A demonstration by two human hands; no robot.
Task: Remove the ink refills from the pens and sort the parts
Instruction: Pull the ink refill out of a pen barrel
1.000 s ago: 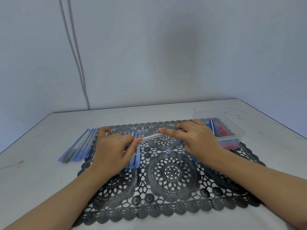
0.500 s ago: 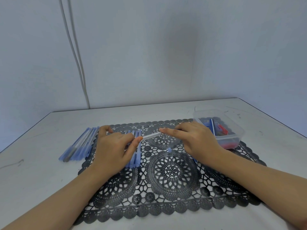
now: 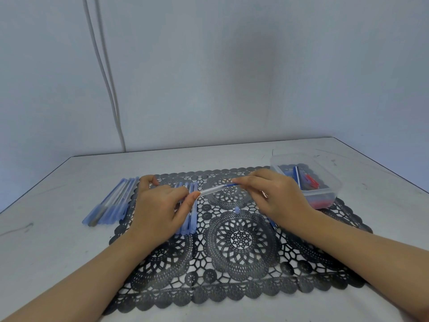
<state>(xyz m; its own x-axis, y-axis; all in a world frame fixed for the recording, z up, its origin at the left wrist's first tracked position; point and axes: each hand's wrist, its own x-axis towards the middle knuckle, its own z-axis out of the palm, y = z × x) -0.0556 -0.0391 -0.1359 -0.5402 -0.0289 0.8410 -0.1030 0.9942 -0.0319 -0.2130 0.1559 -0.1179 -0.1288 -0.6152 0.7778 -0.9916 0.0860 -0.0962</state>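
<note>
Over the black lace placemat point(image 3: 241, 242) I hold one clear pen barrel point(image 3: 212, 189) between both hands. My left hand point(image 3: 160, 205) pinches its left end, and my right hand point(image 3: 276, 196) pinches the blue ink refill point(image 3: 228, 185) showing at its right end. A row of blue pens point(image 3: 189, 219) lies on the mat under my left hand. A second bunch of blue pens point(image 3: 111, 203) lies on the table left of the mat. A small blue cap point(image 3: 237, 210) stands on the mat between my hands.
A clear plastic box point(image 3: 325, 182) with blue and red pen parts sits at the mat's right back corner. The grey table point(image 3: 58, 240) meets a wall behind, where two white cables point(image 3: 104, 73) hang. The table's right edge runs diagonally past the box.
My right hand has drawn slightly to the right, and a short blue stretch of refill now shows at the barrel's right end. My left hand has stayed in place.
</note>
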